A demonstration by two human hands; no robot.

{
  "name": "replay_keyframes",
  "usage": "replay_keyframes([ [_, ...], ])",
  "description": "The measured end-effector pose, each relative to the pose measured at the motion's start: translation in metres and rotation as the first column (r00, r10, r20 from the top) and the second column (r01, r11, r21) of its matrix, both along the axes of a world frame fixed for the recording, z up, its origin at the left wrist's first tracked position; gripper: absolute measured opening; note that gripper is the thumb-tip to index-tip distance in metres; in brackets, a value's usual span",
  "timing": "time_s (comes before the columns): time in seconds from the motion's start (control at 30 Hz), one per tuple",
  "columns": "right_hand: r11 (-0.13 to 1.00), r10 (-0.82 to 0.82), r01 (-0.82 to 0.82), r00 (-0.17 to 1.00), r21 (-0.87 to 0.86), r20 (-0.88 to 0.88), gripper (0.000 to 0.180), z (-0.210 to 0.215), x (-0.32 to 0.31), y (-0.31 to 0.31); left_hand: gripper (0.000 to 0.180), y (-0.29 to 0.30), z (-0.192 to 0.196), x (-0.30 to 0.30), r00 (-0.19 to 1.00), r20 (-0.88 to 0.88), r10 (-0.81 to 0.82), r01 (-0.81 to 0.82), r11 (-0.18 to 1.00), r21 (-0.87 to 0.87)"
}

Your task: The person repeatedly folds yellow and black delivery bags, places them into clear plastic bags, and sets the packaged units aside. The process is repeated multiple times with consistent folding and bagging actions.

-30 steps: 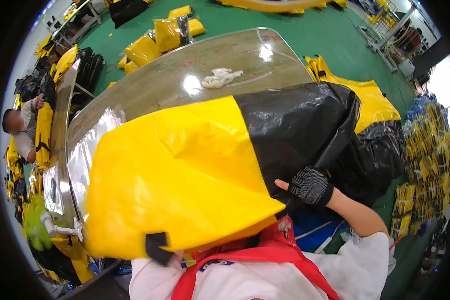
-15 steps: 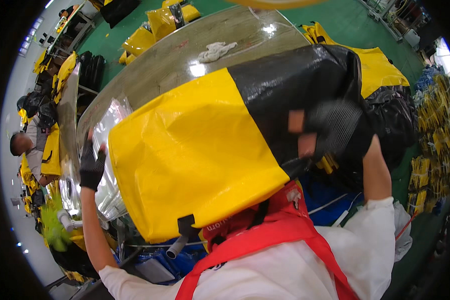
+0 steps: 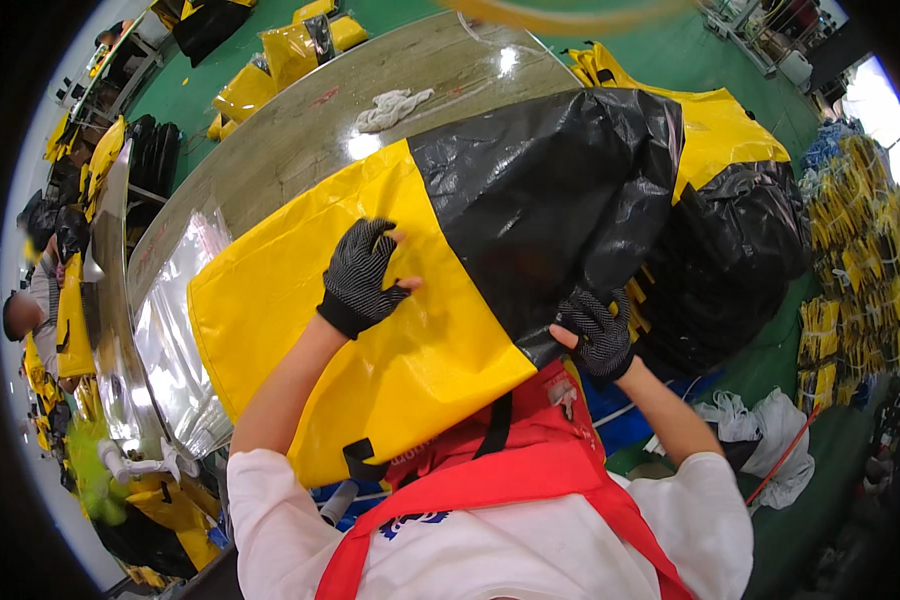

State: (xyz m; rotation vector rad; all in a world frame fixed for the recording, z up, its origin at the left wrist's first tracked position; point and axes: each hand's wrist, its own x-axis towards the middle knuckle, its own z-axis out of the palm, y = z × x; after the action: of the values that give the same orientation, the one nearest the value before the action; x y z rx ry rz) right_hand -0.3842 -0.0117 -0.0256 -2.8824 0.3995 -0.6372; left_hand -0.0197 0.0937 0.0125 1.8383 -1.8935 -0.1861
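Since the earlier frame, the left hand (image 3: 362,272) had come in from the table's (image 3: 270,170) left end to the yellow part of the bag (image 3: 455,300), and the right hand (image 3: 597,332) had drawn toward the table's near side. The bag lay spread over the table's near part; the left hand was half open, fingers spread and bent, contact unclear, while the right hand's fingers curled at the black part's edge, its grip impossible to tell. Clear plastic sheets (image 3: 175,330) lay on the table's left end, a white cloth (image 3: 394,110) toward its far side.
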Motion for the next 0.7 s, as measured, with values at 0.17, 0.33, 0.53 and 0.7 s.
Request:
replay_keyframes([
  [0.17, 0.996, 0.015, -0.008, 0.997, 0.088, -0.082, 0.018, 0.092, 0.034, -0.001, 0.06, -0.058, -0.013, -0.046, 0.842, 0.258, -0.474, 0.489, 0.872, 0.01],
  [0.33, 0.99, 0.117, -0.041, 0.765, 0.133, -0.634, 0.034, 0.165, 0.166, -0.101, 0.057, -0.052, -0.012, -0.079, 0.818, 0.287, -0.498, 0.496, 0.864, 0.087],
  [0.53, 0.873, 0.353, -0.055, 0.757, 0.485, -0.55, 0.047, 0.032, 0.2, -0.195, 0.051, -0.004, 0.025, -0.031, 0.876, 0.197, -0.441, 0.419, 0.897, 0.141],
  [0.7, 0.839, 0.268, 0.133, 0.742, 0.527, -0.614, 0.051, 0.028, 0.198, -0.191, 0.046, 0.147, 0.061, 0.068, 0.981, 0.161, 0.105, -0.137, 0.97, 0.202],
])
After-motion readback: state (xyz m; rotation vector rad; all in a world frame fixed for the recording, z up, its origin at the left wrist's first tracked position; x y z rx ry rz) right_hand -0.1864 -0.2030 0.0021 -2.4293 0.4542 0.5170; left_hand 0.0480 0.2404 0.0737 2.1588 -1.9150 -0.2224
